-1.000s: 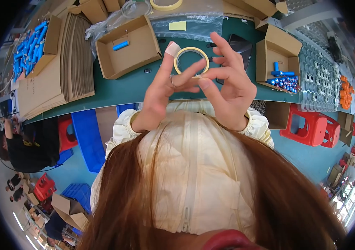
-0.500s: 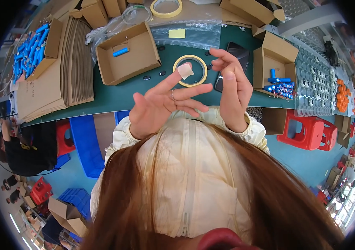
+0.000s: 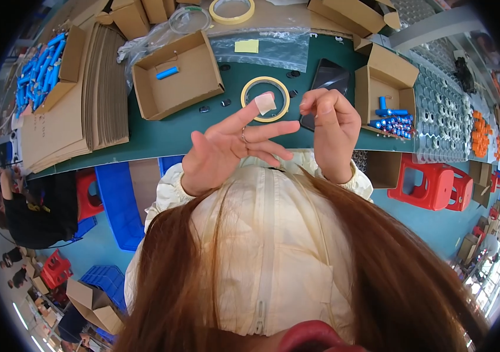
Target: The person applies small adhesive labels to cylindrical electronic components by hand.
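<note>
My left hand (image 3: 220,144) is held up with its fingers spread, a ring on one finger. A small pale piece of tape (image 3: 266,104) sticks to its index fingertip. To the right, my right hand (image 3: 337,132) is raised with fingers curled and the thumb pressed towards the index finger. Whether anything is pinched there is too small to make out. Beyond the left fingertips a roll of cream masking tape (image 3: 245,94) lies flat on the green table (image 3: 171,134). Behind my right hand lies a black phone (image 3: 333,77), partly covered by the fingers.
An open cardboard box (image 3: 194,82) at left holds one blue wired battery cell (image 3: 167,73). Flattened cardboard (image 3: 106,88) stands beside a box of blue cells (image 3: 41,70). Another box (image 3: 388,85) at right holds blue cells. Red stools (image 3: 417,188) and a blue crate (image 3: 118,199) stand below.
My right hand's fingers have curled in, the thumb and index finger coming together. My left hand stays spread with the tape piece on its index fingertip. The view has shifted slightly.
</note>
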A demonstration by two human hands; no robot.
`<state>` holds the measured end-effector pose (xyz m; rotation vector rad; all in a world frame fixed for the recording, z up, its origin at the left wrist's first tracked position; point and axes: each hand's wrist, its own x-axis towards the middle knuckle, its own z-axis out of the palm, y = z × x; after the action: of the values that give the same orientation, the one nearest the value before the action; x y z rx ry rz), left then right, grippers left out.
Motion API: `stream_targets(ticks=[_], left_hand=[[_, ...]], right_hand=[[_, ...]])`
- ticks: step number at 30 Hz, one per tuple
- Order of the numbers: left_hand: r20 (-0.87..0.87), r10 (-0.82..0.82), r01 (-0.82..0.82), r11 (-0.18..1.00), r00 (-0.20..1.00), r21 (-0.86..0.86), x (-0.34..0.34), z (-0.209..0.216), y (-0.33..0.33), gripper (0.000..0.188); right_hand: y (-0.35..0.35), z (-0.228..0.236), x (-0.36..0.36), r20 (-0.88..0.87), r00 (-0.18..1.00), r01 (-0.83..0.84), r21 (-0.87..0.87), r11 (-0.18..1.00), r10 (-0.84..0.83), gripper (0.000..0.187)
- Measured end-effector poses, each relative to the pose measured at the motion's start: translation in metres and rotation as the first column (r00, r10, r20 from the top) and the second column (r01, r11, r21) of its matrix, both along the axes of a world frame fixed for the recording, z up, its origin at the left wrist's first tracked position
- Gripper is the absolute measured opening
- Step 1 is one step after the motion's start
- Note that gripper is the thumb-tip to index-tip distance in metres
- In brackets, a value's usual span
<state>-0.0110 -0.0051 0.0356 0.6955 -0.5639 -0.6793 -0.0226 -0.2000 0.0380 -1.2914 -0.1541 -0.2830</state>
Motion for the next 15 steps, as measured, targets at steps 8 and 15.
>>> stream_targets(ticks=[8, 15], left_hand=[[-0.017, 0.021, -0.019, 0.993, 1.000, 0.116, 0.004, -0.002, 0.002, 0.099], [0.113, 0.208, -0.235, 0.905, 0.972, 0.356, 0.020, -0.030, 0.013, 0.092]], right_hand=[[-0.007, -0.013, -0.003, -0.122, 0.992, -0.011, 0.210, 0.978, 0.037, 0.013], [-0.010, -0.036, -0.008, -0.183, 0.982, -0.006, -0.223, 0.975, -0.036, 0.008]])
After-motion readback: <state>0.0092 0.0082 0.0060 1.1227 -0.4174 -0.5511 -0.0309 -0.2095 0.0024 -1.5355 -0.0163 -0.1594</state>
